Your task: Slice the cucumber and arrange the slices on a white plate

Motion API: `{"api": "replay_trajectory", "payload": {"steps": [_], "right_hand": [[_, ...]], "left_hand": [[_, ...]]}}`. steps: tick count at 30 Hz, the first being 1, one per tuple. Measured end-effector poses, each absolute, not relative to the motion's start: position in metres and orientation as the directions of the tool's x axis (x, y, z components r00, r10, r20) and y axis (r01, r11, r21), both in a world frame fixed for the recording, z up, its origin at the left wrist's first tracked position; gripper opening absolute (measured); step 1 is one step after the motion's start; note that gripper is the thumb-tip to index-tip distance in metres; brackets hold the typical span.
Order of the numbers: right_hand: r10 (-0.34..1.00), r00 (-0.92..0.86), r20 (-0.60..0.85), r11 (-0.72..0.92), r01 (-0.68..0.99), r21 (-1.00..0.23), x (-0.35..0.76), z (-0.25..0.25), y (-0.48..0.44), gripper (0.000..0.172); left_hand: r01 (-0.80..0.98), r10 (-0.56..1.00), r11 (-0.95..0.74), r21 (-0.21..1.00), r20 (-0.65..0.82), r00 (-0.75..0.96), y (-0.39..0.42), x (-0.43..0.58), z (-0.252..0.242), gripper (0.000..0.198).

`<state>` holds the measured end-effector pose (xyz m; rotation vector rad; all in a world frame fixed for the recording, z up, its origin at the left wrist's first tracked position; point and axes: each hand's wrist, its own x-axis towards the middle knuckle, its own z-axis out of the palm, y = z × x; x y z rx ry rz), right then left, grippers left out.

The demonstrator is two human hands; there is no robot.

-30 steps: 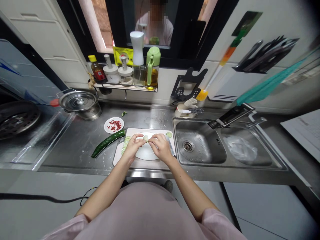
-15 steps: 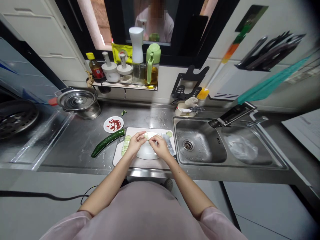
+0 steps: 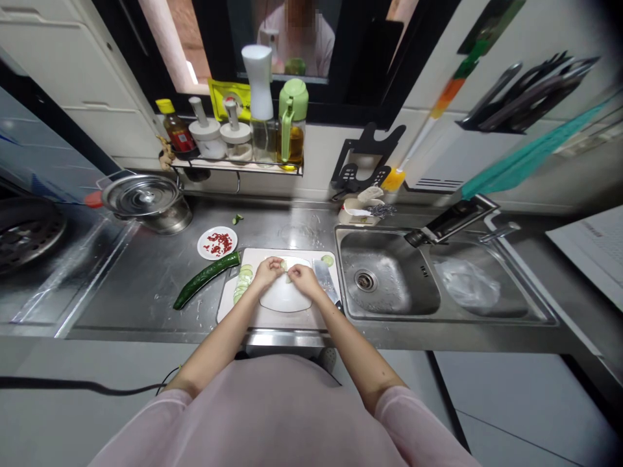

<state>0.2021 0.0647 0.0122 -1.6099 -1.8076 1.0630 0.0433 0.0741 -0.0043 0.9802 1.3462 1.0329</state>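
Note:
Over a white plate (image 3: 285, 299) my two hands meet at a small pale cucumber slice (image 3: 284, 266). My left hand (image 3: 267, 271) pinches the slice from the left. My right hand (image 3: 304, 280) has its fingers closed at the slice's right side, its fingertips partly hiding it. The plate rests on a white cutting board (image 3: 257, 320). On the board's left lies an overlapping row of cucumber slices (image 3: 243, 283). To the right of the plate lies a cleaver (image 3: 325, 275), with a round cucumber piece (image 3: 328, 260) by its far end.
A long cucumber (image 3: 204, 280) lies left of the board, below a small plate (image 3: 208, 232) of chopped red pieces. A lidded steel pot (image 3: 168, 217) stands further left. The double sink (image 3: 389, 311) adjoins the board's right side. A seasoning rack (image 3: 238, 166) hangs behind.
My hands have lowered slightly and the slice between them now shows as a thinner, more upright sliver. The camera view has shifted a little; the plate and board stay in place.

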Motion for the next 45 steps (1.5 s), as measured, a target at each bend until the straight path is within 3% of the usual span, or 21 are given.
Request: {"api": "replay_trajectory", "payload": {"steps": [6,12,20,25,30,45], "right_hand": [[0.971,-0.183,-0.155,0.012,0.682,-0.731,0.202,0.008,0.071,0.016],[0.965,-0.166,-0.202,0.010,0.795,-0.607,0.196,0.011,0.075,0.019],[0.954,-0.101,-0.283,-0.039,0.892,-0.450,0.187,0.019,0.078,0.020],[0.949,-0.083,-0.305,-0.054,0.908,-0.415,0.183,0.023,0.075,0.020],[0.947,-0.075,-0.312,-0.062,0.912,-0.406,0.183,0.024,0.074,0.019],[0.947,-0.059,-0.317,-0.077,0.913,-0.400,0.179,0.020,0.071,0.021]], "left_hand": [[0.259,0.966,0.258,0.931,-0.255,-0.045,0.086,0.046,-0.012,0.032],[0.529,0.979,0.199,0.825,-0.194,-0.066,0.085,0.047,-0.005,0.030],[0.695,0.986,0.146,0.704,-0.159,-0.046,0.081,0.053,0.006,0.032],[0.808,0.998,0.054,0.586,-0.042,-0.036,0.075,0.054,0.012,0.032],[0.852,0.999,0.004,0.523,-0.034,0.017,0.078,0.051,0.015,0.038],[0.852,0.997,0.017,0.523,-0.077,0.027,0.076,0.045,0.015,0.039]]}}
